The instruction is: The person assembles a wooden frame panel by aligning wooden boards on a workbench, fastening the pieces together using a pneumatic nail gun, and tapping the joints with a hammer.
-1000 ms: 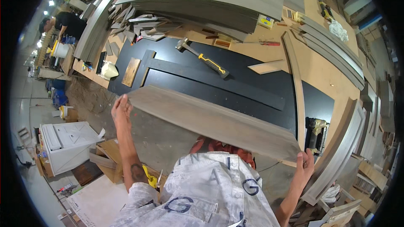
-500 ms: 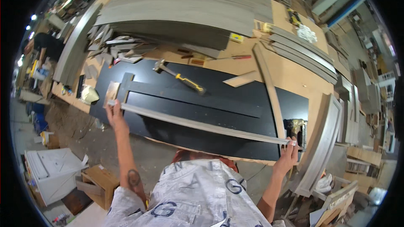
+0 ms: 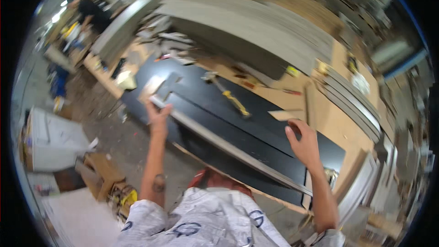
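Note:
My left hand [image 3: 158,118] grips the far left end of a long, narrow grey wooden strip [image 3: 219,144]. The strip slants down to the right over a black panel [image 3: 206,82], and its right end lies near the panel's front right corner. Lifted off the strip, my right hand [image 3: 305,144] has thumb and fingers apart with nothing between them. It hovers over the panel's right part, close to a pale wooden offcut [image 3: 286,115] and a narrow upright-looking board [image 3: 310,103]. A hammer [image 3: 234,102] with a yellow and black handle rests on the panel.
Stacked grey boards [image 3: 256,23] fill the table's far side, with a heap of offcuts [image 3: 167,39] to their left. More boards [image 3: 352,100] lie at the right. A grey moulded frame piece [image 3: 359,187] leans at the near right. Other people work at the far edge and far left.
My right hand has let go of the strip's right end and moved up and inward. My left hand still holds the other end. The whole view has turned, tilting the table.

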Demonstrator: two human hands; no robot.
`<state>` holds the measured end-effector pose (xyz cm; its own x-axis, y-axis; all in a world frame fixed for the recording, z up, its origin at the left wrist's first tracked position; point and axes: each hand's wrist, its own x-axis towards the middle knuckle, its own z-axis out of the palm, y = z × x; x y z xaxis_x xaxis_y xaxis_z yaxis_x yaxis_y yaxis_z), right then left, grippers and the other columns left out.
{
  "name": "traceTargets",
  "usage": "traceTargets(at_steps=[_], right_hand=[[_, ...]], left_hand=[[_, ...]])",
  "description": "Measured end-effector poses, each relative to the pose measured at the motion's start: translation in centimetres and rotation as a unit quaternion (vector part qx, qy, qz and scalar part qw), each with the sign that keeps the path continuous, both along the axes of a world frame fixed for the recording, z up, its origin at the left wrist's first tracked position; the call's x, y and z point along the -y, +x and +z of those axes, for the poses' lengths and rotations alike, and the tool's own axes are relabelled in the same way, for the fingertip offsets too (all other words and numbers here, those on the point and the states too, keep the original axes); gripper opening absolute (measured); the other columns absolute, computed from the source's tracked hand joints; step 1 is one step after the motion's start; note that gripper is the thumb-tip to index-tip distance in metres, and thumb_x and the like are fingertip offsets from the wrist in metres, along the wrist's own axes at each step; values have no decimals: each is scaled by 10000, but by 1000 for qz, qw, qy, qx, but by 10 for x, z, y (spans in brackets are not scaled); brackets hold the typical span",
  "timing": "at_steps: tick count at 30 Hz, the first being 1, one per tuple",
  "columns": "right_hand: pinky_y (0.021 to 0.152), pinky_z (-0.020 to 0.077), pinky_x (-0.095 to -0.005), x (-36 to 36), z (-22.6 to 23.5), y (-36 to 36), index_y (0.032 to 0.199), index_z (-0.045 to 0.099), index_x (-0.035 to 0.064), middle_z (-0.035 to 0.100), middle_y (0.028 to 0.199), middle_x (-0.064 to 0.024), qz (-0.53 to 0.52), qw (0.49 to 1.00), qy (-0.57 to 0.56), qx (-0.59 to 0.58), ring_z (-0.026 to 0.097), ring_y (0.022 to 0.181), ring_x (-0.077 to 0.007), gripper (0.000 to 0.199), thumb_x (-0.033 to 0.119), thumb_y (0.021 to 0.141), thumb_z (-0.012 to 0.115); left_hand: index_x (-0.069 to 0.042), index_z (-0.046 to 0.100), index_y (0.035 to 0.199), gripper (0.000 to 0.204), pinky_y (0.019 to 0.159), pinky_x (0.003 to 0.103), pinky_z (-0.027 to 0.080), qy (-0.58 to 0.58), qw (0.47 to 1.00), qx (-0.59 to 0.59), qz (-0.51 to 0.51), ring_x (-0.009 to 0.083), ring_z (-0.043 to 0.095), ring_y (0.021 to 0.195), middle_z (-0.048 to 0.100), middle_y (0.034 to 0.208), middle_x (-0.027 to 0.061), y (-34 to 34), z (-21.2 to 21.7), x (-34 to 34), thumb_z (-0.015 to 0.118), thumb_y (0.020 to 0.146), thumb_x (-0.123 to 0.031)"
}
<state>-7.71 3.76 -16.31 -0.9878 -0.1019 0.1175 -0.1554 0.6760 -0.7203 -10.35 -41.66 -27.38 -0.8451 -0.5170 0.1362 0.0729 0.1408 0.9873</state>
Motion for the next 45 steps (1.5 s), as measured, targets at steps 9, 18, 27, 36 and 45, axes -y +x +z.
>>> traceTargets(at_steps=[9, 18, 27, 36, 45], right_hand=[[993, 477, -480, 177, -168, -155, 1376, 488, -7, 562, 1260, -297, 120, 962, 223, 104, 562, 1179, -447, 655, 347, 878, 724], [799, 497, -442, 238, -109, -173, 1026, 613, -48, 653, 913, -242, 142, 967, 168, 126, 638, 879, -388, 271, 216, 961, 598], [588, 487, -385, 293, 51, -98, 923, 599, -7, 610, 730, -177, 328, 921, 168, 129, 601, 584, -314, 91, 66, 938, 652], [518, 467, -413, 301, 28, -107, 884, 539, 13, 593, 749, -167, 394, 860, 325, 0, 598, 582, -357, 143, 73, 933, 659], [534, 471, -436, 303, 28, -105, 886, 533, 19, 592, 742, -157, 392, 868, 305, 18, 602, 596, -364, 158, 98, 931, 662]], left_hand=[[-75, 401, 1438, 771, 1044, 409, 407, 64, 998, -8, 20, 300, 491, 1224, 464, 1304, 152, 11, -10, -17, 797, 821, -315], [-53, 367, 1438, 841, 1076, 400, 377, 20, 998, 50, 30, 334, 467, 1251, 418, 1346, 180, 26, 1, -6, 801, 798, -382], [-26, 347, 1426, 947, 1084, 435, 381, 34, 999, 36, 20, 371, 448, 1288, 398, 1398, 210, 18, 2, -4, 849, 748, -455], [-33, 356, 1426, 954, 1090, 460, 387, 42, 998, 29, 32, 396, 441, 1315, 404, 1408, 214, 20, 1, -7, 869, 726, -427], [-42, 380, 1422, 934, 1073, 422, 402, 37, 998, 32, 29, 374, 465, 1288, 421, 1399, 201, 21, 4, -4, 891, 697, -336]])
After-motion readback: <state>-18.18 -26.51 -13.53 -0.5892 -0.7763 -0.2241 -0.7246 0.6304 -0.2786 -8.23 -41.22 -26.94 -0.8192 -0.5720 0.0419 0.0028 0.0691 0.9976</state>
